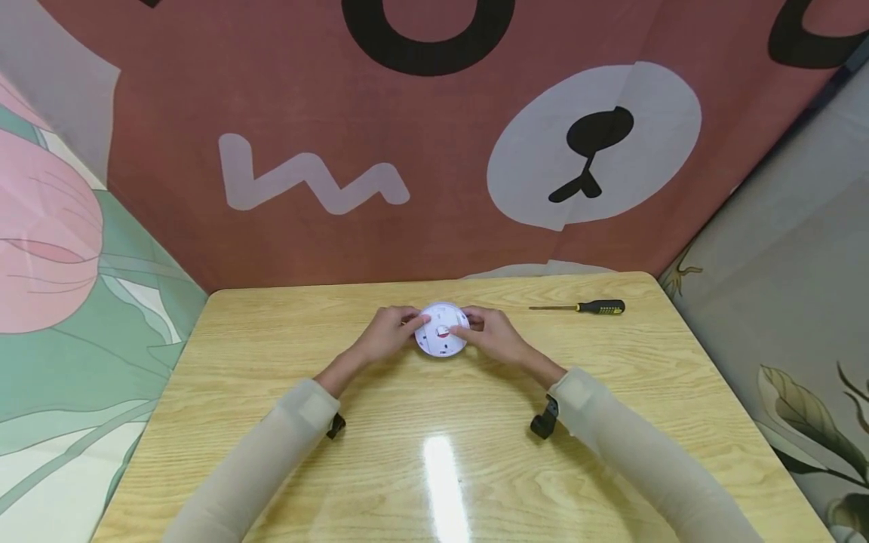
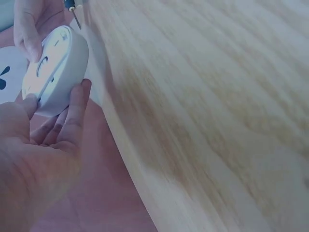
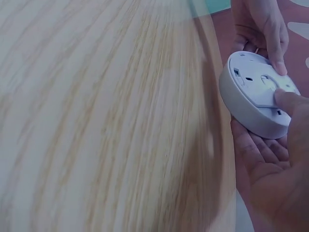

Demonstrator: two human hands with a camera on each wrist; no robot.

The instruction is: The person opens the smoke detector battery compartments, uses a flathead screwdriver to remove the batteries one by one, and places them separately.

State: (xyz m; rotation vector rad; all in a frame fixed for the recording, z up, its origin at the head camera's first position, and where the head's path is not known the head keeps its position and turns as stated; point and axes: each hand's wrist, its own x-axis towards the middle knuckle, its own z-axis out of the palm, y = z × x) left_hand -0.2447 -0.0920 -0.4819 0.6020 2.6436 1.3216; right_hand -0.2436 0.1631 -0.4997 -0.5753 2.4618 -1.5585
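A round white smoke alarm (image 1: 439,347), its slotted back facing up, is held between both hands above the far part of the table. My left hand (image 1: 385,333) grips its left side, thumb on the back face and fingers underneath, as the left wrist view shows. From the right side my right hand (image 1: 504,337) holds it too, with fingers below and the thumb lying on the back near the centre. In the right wrist view the smoke alarm (image 3: 246,99) is tilted, showing small slots, a flat cover panel and its smooth side wall. A small red mark shows near its middle.
A screwdriver (image 1: 600,307) with a black and yellow handle lies to the right near the table's far edge. The wood-grain table (image 1: 271,332) ends just beyond the hands, against a printed red cloth (image 1: 305,249). Patterned cloths hang on both sides.
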